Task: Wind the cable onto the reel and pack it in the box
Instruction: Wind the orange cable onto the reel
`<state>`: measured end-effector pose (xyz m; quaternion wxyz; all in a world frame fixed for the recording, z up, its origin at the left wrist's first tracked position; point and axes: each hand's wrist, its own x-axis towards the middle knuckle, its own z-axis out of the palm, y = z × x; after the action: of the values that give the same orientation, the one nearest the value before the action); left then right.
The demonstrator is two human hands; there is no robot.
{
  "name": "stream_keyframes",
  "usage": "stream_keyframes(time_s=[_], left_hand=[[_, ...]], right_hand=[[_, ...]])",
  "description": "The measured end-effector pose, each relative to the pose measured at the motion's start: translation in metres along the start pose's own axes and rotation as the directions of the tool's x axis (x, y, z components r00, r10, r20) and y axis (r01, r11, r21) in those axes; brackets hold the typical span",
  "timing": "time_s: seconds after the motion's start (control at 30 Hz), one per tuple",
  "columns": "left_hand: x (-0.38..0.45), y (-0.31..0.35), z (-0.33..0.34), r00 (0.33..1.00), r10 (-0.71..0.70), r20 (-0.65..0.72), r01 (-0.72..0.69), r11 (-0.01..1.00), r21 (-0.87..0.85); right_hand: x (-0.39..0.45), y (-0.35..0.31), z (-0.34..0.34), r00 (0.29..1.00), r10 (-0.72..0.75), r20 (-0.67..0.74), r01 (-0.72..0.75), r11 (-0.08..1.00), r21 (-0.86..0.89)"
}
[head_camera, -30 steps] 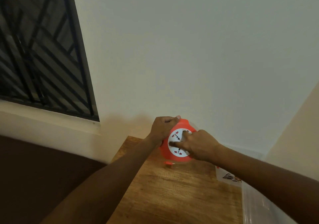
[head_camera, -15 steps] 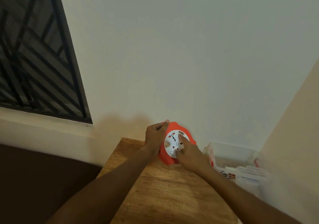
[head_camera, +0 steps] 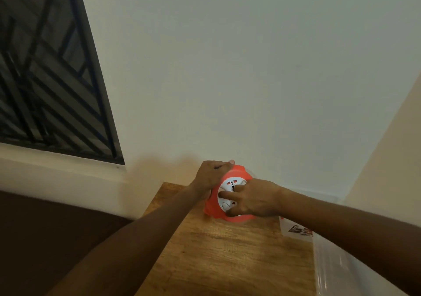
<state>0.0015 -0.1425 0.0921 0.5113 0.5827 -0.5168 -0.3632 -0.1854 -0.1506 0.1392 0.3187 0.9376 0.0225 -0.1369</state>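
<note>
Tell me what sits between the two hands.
In the head view, the orange cable reel stands between them: the left hand grips its rim, the right hand presses its white face.

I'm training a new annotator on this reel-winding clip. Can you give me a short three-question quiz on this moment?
1. True or false: the round orange plastic cable reel lies inside the clear plastic box.
2. Which hand grips the reel's upper rim? A left hand; B right hand
3. The reel stands on the ____ table.

Key: 1 false; 2 A; 3 wooden
</note>
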Motion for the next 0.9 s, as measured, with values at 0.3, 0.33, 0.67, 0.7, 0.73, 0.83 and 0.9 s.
stream_keyframes(time_s=[0.3, 0.33, 0.67, 0.7, 0.73, 0.83, 0.9], left_hand=[[0.005, -0.001, -0.005, 0.995, 0.033, 0.091, -0.044, 0.992, 0.121], [0.005, -0.002, -0.005, 0.995, 0.040, 0.096, -0.052, 0.991, 0.124], [0.000, -0.012, 0.001, 0.987, 0.023, 0.158, -0.039, 0.995, 0.097], [0.001, -0.012, 0.000, 0.987, 0.021, 0.159, -0.033, 0.996, 0.077], [0.000, -0.011, 0.000, 0.988, 0.020, 0.155, -0.030, 0.998, 0.058], [0.001, -0.006, -0.003, 0.991, 0.008, 0.132, -0.012, 1.000, 0.029], [0.002, -0.004, -0.005, 0.992, 0.006, 0.127, -0.008, 1.000, 0.017]], right_hand=[[0.008, 0.010, -0.040, 0.978, -0.094, 0.185, 0.103, 0.994, -0.037], [0.009, 0.009, -0.043, 0.971, -0.098, 0.216, 0.104, 0.994, -0.019], [0.018, -0.016, -0.041, 0.948, -0.046, 0.315, 0.038, 0.999, 0.031], [0.018, -0.020, -0.037, 0.958, -0.040, 0.285, 0.038, 0.999, 0.012], [0.018, -0.023, -0.034, 0.965, -0.027, 0.260, 0.032, 0.999, -0.014], [0.021, -0.029, -0.024, 0.975, 0.046, 0.219, -0.039, 0.999, -0.038], [0.022, -0.027, -0.021, 0.979, 0.089, 0.184, -0.086, 0.996, -0.027]])
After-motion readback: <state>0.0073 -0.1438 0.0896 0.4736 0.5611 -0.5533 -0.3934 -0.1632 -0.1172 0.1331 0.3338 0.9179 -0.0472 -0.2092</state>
